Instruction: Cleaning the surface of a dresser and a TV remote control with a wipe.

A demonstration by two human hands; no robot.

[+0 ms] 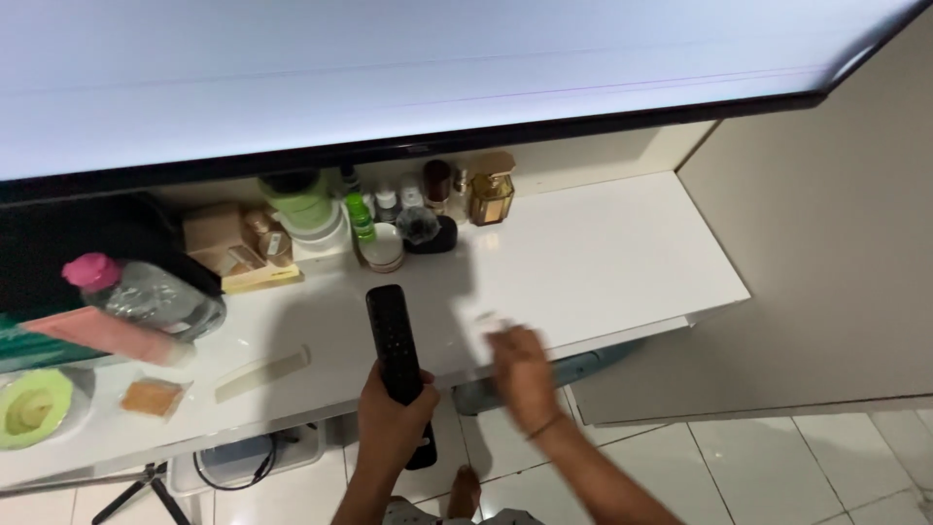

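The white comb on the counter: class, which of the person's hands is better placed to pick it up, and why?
Probably the right hand. It is free, blurred over the counter, though farther from the white comb. The left hand is nearer but already grips the black remote.

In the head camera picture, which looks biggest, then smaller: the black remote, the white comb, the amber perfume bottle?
1. Black remote, held in the left hand; it is nearest the camera, which adds to its look.
2. White comb.
3. Amber perfume bottle, farthest back, so its true size is unsure.
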